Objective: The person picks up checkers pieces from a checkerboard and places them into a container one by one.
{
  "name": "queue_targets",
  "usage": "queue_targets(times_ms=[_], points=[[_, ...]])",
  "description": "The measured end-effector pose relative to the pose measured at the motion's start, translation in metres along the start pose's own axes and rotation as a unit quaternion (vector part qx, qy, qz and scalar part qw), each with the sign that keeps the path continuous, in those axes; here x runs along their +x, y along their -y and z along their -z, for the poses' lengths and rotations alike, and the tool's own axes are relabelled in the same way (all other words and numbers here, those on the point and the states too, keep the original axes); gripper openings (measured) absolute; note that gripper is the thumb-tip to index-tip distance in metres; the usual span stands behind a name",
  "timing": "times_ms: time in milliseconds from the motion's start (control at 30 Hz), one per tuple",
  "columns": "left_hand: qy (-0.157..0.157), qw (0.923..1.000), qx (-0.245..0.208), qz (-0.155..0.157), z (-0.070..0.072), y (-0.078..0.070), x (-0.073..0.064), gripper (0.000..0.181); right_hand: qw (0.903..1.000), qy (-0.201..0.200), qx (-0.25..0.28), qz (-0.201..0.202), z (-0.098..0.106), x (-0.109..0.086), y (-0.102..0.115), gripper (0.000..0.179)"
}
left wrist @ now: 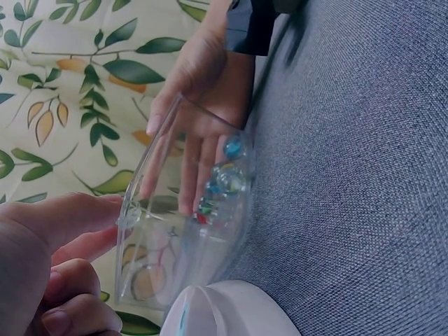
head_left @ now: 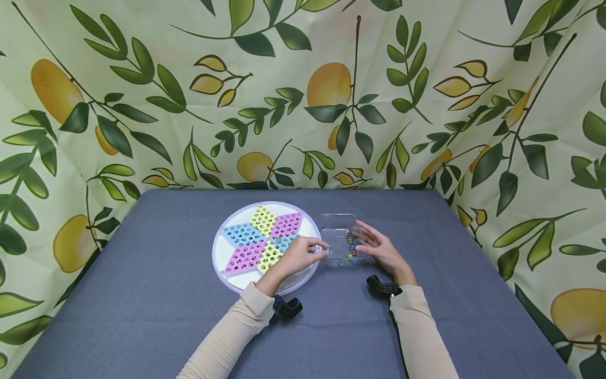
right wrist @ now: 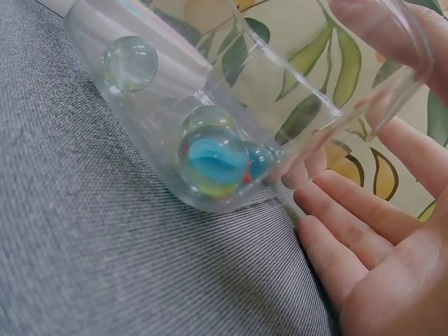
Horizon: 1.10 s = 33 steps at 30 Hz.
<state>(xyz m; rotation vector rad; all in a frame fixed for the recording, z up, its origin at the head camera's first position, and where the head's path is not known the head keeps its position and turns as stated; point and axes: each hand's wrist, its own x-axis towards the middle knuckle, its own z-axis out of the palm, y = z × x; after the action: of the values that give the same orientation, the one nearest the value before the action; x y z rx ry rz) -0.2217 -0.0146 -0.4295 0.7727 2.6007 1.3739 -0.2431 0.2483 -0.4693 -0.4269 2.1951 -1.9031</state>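
A clear plastic box (head_left: 337, 235) stands on the table between the hands, with several glass marbles (head_left: 352, 245) gathered toward its right side. In the right wrist view, a marble with a blue swirl (right wrist: 215, 161) lies near the box's corner and a clear marble (right wrist: 131, 63) sits apart from it. My left hand (head_left: 303, 255) reaches over the edge of a round game board (head_left: 312, 227), pinching a clear marble (left wrist: 129, 213) at the box's left rim. Along the right wall, my right hand (head_left: 381, 252) has its fingers extended, at the box's side.
The white board bears a star of pink, yellow and blue hole-filled sections (head_left: 243, 256) and stands left of the box. A grey cloth (head_left: 156, 295) covers the table. Behind hangs a leaf-patterned curtain (head_left: 284, 131). Each wrist wears a black camera mount (head_left: 288, 307).
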Motion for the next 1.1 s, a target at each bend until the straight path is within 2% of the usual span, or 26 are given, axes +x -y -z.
queue_targets(times_ms=[333, 500, 633, 767, 1100], points=[[0.007, 0.9998, -0.019, 0.007, 0.004, 0.002, -0.002, 0.025, 0.9999, -0.004, 0.006, -0.008, 0.001, 0.000, 0.000, 0.080], [-0.007, 0.9999, -0.007, 0.011, 0.011, 0.003, -0.004, 0.024, 0.9998, 0.005, 0.019, 0.009, 0.002, -0.002, -0.002, 0.081], [-0.025, 0.9996, 0.009, 0.012, 0.017, 0.003, -0.006, 0.022, 0.9998, 0.007, 0.019, 0.007, 0.003, -0.002, -0.003, 0.082], [-0.036, 0.9992, 0.001, 0.019, 0.022, 0.005, -0.008, 0.022, 0.9999, 0.005, 0.015, 0.002, 0.003, -0.002, -0.002, 0.081], [-0.050, 0.9973, -0.016, 0.051, 0.033, 0.014, -0.013, 0.024, 0.9993, 0.009, 0.030, 0.021, 0.002, -0.001, -0.004, 0.082]])
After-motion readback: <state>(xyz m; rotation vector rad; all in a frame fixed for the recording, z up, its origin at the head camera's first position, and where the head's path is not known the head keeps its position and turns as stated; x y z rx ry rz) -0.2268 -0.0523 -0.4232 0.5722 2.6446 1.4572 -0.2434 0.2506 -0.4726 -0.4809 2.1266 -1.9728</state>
